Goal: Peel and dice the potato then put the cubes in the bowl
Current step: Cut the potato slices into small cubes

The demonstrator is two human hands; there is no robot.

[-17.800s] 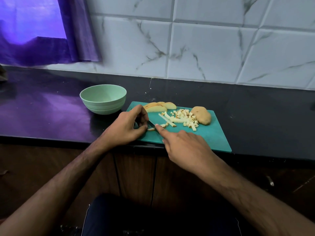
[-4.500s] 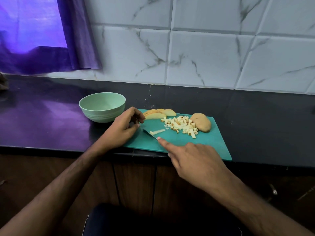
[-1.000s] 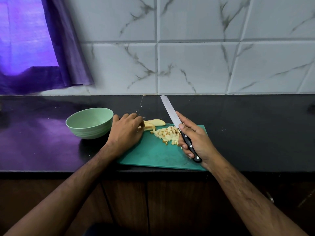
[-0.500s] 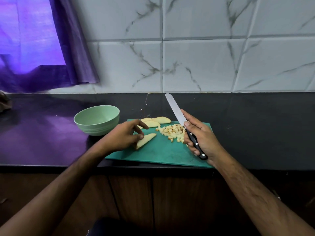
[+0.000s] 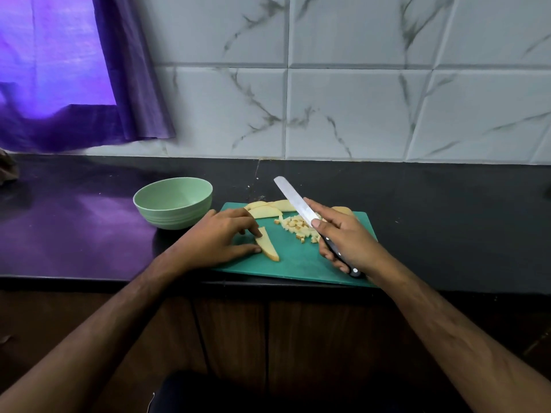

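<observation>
One potato slice [image 5: 267, 245] lies near-to-far.

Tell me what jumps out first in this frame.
The long knife, raised blade-up over the green cutting board in the right hand. Beside it, the left hand pins a potato slice flat on the board, with a heap of diced cubes behind. The mint bowl sits left, no cubes visible in it.
</observation>
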